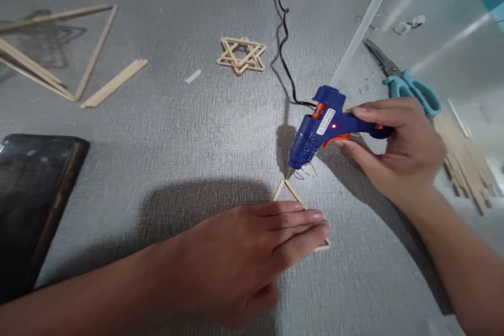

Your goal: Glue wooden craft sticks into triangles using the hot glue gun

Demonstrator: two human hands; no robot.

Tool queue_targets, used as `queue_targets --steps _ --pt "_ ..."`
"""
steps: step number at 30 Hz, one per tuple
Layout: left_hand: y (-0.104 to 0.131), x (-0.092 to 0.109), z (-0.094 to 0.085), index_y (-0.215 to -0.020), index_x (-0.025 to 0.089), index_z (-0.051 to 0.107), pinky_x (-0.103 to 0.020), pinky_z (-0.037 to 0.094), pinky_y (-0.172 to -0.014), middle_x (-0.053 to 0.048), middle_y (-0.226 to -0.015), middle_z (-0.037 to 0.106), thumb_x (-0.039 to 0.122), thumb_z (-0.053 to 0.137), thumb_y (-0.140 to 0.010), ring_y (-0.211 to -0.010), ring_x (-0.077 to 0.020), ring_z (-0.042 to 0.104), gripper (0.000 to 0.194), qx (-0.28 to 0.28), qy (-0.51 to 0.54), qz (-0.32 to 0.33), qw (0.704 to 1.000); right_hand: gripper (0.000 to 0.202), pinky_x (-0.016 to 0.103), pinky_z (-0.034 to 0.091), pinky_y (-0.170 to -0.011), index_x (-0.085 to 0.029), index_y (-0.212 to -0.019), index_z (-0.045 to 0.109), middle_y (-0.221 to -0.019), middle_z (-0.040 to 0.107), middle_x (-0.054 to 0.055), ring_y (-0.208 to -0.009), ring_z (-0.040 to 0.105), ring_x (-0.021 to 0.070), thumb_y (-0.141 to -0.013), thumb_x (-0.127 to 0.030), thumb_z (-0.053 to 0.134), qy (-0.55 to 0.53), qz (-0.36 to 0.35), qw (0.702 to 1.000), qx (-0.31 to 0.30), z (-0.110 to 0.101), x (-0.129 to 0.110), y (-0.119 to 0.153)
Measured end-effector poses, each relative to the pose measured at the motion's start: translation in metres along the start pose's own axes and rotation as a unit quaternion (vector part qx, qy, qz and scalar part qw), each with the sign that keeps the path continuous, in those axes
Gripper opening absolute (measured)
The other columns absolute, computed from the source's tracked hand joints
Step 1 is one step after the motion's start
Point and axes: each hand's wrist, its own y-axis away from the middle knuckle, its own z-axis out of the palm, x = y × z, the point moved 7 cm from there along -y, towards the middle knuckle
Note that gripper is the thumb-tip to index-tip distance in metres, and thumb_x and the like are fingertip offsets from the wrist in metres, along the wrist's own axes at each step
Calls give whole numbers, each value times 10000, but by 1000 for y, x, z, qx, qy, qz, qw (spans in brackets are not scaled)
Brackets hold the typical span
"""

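In the head view my right hand [401, 152] is closed around the handle of a blue hot glue gun [309, 136]. A finger rests at its orange trigger, and a small red light glows on its side. A clear glue stick [362, 31] sticks out of the back. The metal nozzle points down at the top corner of a small triangle of wooden sticks [293, 191]; whether they touch I cannot tell. My left hand [252, 241] lies across that triangle with fingers stretched out, holding it against the table. Its middle part is hidden under the fingers.
A six-pointed stick star [241, 56] lies farther back, left of the black cord [284, 47]. Teal-handled scissors [409, 84] and loose sticks [466, 157] are at right. A phone [39, 199], larger stick frame [96, 52] and short stick bundle [116, 83] occupy the left.
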Motion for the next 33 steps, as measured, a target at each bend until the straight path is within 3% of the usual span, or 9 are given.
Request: queue_targets --steps 6,25,33 --pt "1 -1 1 -1724 128 257 -440 314 -1394 -146 -1784 408 173 488 -987 -1696 -242 317 773 3 36 -8 999 520 497 598 -795 -387 -1329 721 -1170 811 37 -1048 754 325 -875 -233 923 -7 6 1000 16 -2 3 1" --pt "-1 0 -2 -1692 70 323 -403 279 -1404 -175 -1797 372 183 498 -1005 -1705 -236 291 718 2 21 -3 1000 410 525 607 -820 -383 -1285 712 -1127 808 41 -1006 747 319 -920 -312 886 30 13 999 -8 3 0 -1" --pt "-2 0 0 -1710 115 279 -437 312 -1391 -159 -1784 403 151 486 -960 -1696 -238 317 779 -6 28 -12 1000 495 534 607 -841 -392 -1356 695 -1175 800 51 -1033 737 327 -911 -321 899 22 7 1000 -3 8 -2 2"
